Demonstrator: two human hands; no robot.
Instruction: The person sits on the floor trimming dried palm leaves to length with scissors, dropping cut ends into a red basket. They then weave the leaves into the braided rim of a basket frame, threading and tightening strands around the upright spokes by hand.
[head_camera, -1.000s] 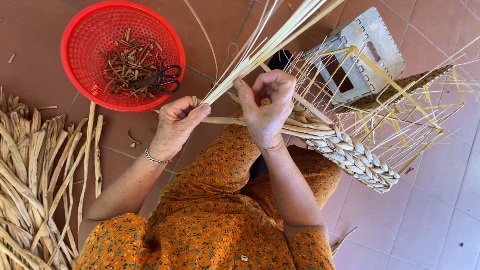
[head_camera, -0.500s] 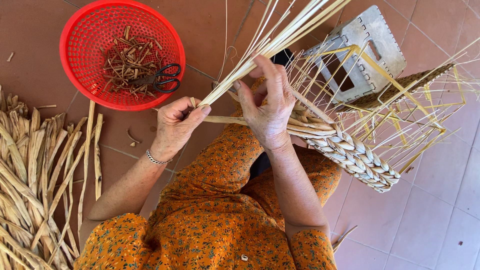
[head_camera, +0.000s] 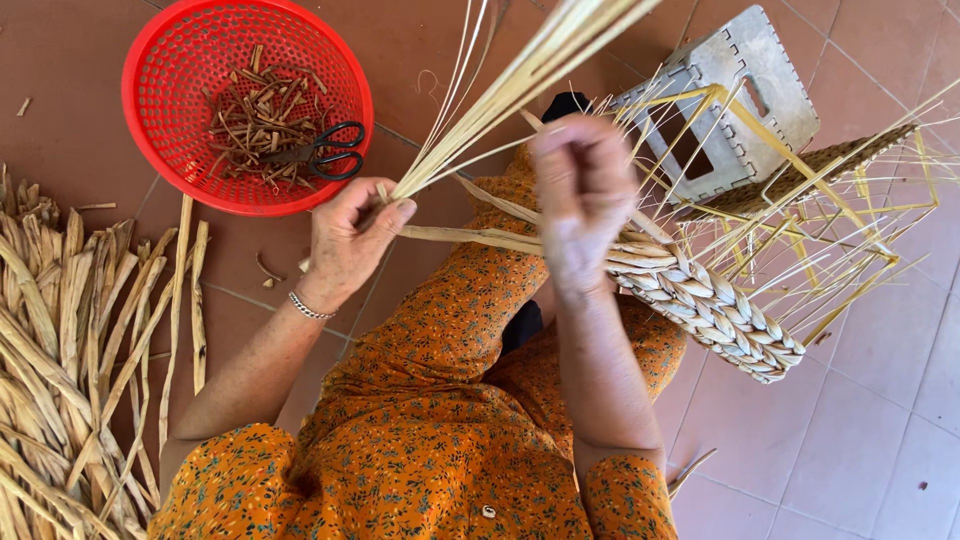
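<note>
My left hand (head_camera: 352, 236) pinches a bundle of thin pale reed strips (head_camera: 520, 80) that fan up and away toward the top of the view. A flat dried straw strand (head_camera: 470, 238) runs from that hand to my right hand (head_camera: 580, 200), which is blurred and closed around the strand beside a half-woven basket (head_camera: 715, 305). The basket has a braided straw wall and a yellow wire frame (head_camera: 800, 200) with upright spokes. It rests on my lap over an orange patterned dress.
A red plastic basket (head_camera: 160, 60) at upper left holds straw offcuts and black-handled scissors (head_camera: 325, 152). A pile of dried straw strands (head_camera: 70, 340) lies on the tiled floor at left. A grey plastic stool (head_camera: 760, 80) lies behind the wire frame.
My right hand has lifted and moved up along the strand, now blurred with motion. My left hand stays on the reed bundle.
</note>
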